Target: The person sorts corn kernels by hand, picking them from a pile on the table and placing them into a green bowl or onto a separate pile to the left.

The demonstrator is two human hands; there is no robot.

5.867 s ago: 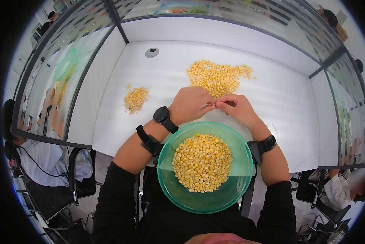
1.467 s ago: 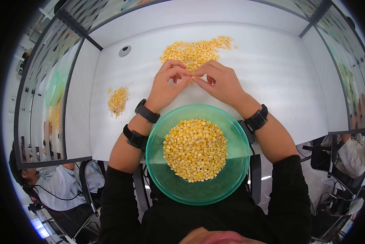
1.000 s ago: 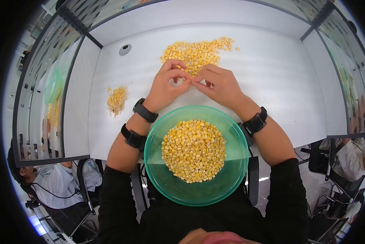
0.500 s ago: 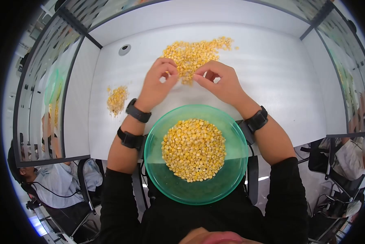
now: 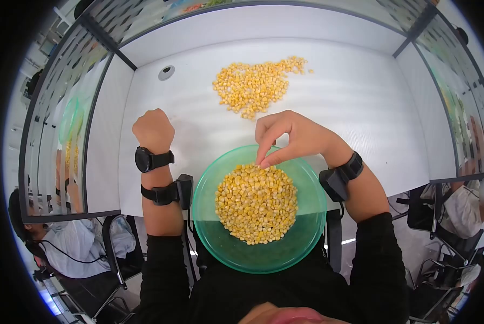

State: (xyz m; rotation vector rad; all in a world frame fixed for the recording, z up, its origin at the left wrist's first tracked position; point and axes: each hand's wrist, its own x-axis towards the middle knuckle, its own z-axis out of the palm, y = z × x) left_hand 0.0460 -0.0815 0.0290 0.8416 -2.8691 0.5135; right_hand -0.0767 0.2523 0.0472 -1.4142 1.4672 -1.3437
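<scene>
My right hand (image 5: 293, 137) is over the far rim of a green see-through bowl (image 5: 261, 259). Its thumb and forefinger are pinched together just above the corn kernels (image 5: 257, 208) heaped inside; whatever small thing is between the fingertips does not stand out from the kernels. At the left of the table, my left hand (image 5: 154, 130) is closed, knuckles up, with the fingers curled underneath and hidden. It covers the spot of the small pile of pale yellow bits, which is out of sight. Beyond both hands a larger spread of corn kernels (image 5: 252, 86) lies on the table.
The white table (image 5: 360, 113) has upright partitions on three sides. A round cable hole (image 5: 167, 73) is at its back left. Black straps with boxy devices sit on both forearms. Other people sit on chairs to the left and right.
My left hand has moved left and toward me, from the kernel spread onto the small pile. My right hand has come back from the spread to the bowl, still pinched.
</scene>
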